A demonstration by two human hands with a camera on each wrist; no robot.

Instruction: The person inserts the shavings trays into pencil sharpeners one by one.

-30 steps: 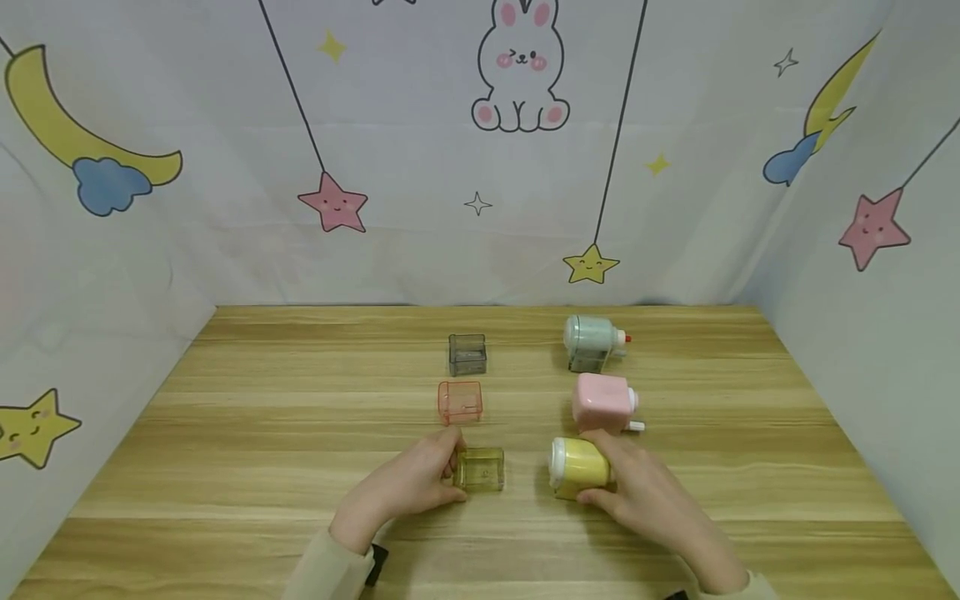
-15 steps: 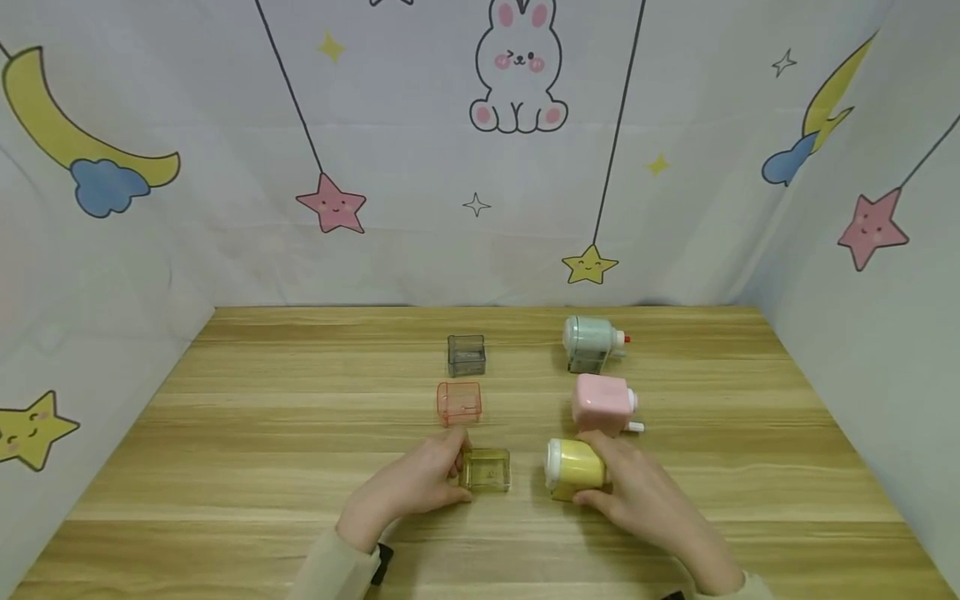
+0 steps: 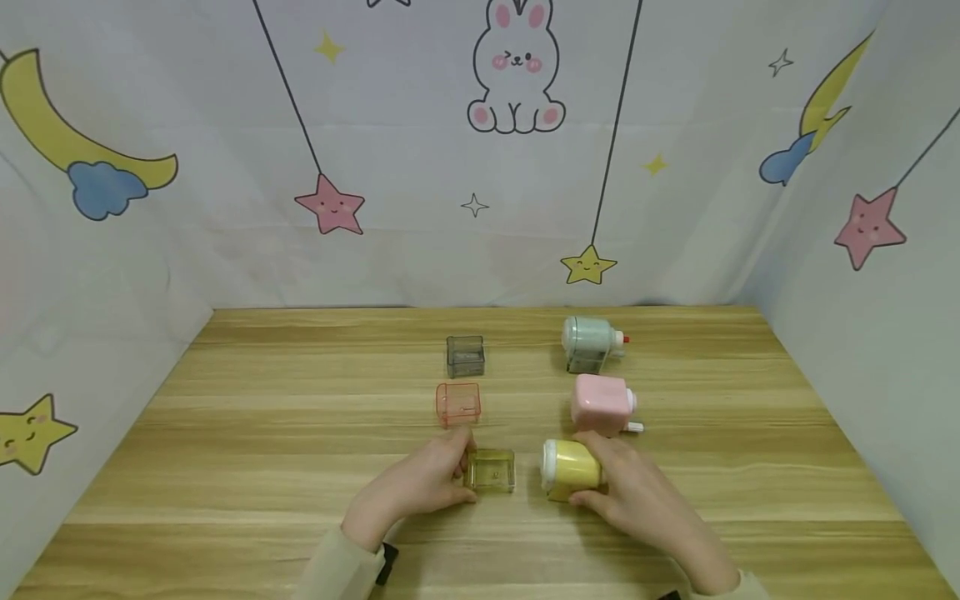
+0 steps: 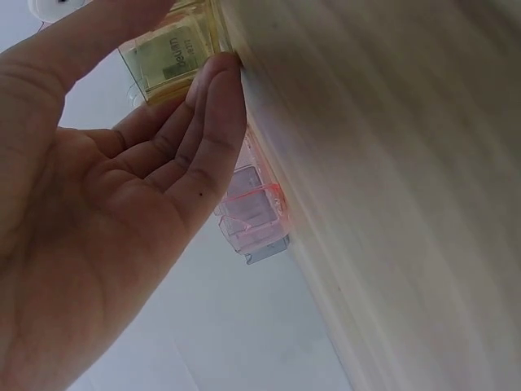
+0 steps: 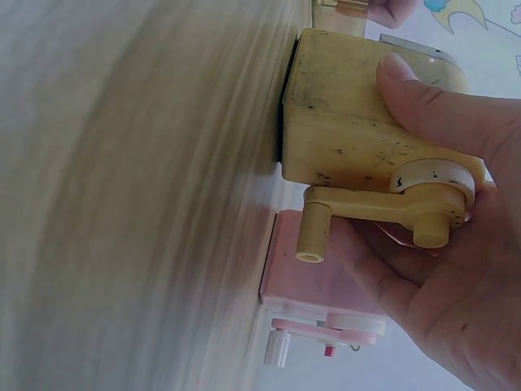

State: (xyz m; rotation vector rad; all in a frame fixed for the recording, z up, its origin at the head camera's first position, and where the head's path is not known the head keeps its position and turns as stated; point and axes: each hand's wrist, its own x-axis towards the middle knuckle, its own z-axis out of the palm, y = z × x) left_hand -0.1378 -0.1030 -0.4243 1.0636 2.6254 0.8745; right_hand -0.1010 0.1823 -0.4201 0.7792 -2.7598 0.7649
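My left hand (image 3: 423,479) pinches the left end of a clear yellow shavings drawer (image 3: 492,471) on the table; printed lettering shows on the drawer in the left wrist view. Opposite it, my right hand (image 3: 633,492) grips a yellow crank pencil sharpener (image 3: 573,465), thumb on one side and fingers on the other. The sharpener's white-rimmed end faces the drawer across a narrow gap. In the right wrist view its yellow crank handle (image 5: 366,204) sticks out on the near side. The fingers behind the sharpener are partly hidden.
Behind my right hand stand a pink crank sharpener (image 3: 602,404) and a pale green one (image 3: 588,343). Beyond my left hand lie a clear red drawer (image 3: 458,405) and a clear grey drawer (image 3: 466,357). A printed white curtain (image 3: 390,258) borders the wooden table (image 3: 262,467).
My left hand has slid the yellow drawer to the right, and my right hand has brought the yellow sharpener slightly left. The gap between them has narrowed.
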